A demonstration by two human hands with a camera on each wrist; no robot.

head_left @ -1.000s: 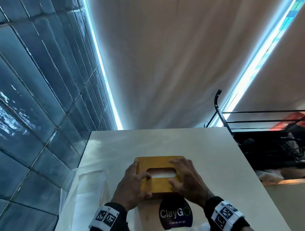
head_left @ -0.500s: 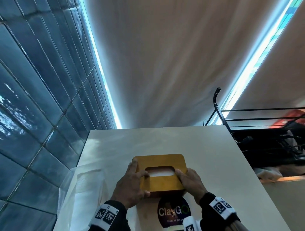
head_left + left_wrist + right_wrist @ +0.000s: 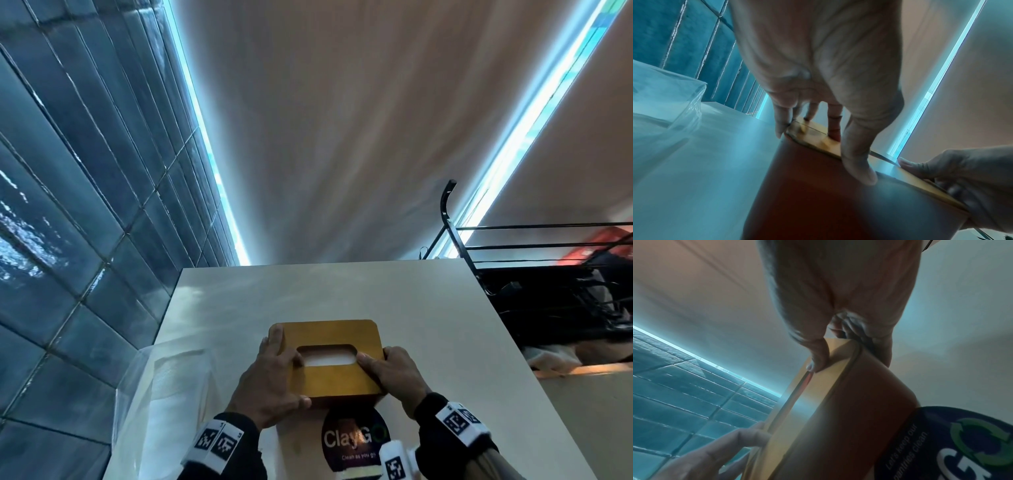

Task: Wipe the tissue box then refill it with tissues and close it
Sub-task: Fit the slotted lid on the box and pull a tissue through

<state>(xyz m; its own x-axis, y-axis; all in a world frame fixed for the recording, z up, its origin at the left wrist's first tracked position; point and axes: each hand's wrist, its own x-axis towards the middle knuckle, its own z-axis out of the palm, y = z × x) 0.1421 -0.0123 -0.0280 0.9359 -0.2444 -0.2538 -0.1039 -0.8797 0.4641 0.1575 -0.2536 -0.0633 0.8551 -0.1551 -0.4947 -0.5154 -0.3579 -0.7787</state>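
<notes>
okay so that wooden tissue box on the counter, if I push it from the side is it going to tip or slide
Probably slide: the tissue box looks low and wide, sitting flat on the counter. It seems stiff, likely wood, so it shouldn't flex. Its glossy lid may feel slick; both the left hand and right hand hold it.

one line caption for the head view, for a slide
Both hands, left hand and right hand, grip the wooden tissue box on the counter.

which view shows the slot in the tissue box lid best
The head view: the whole slot in the lid shows from above, white inside, between the left hand and the right hand. The left wrist view shows the lid edge-on; the right wrist view shows a sliver of the slot.
</notes>
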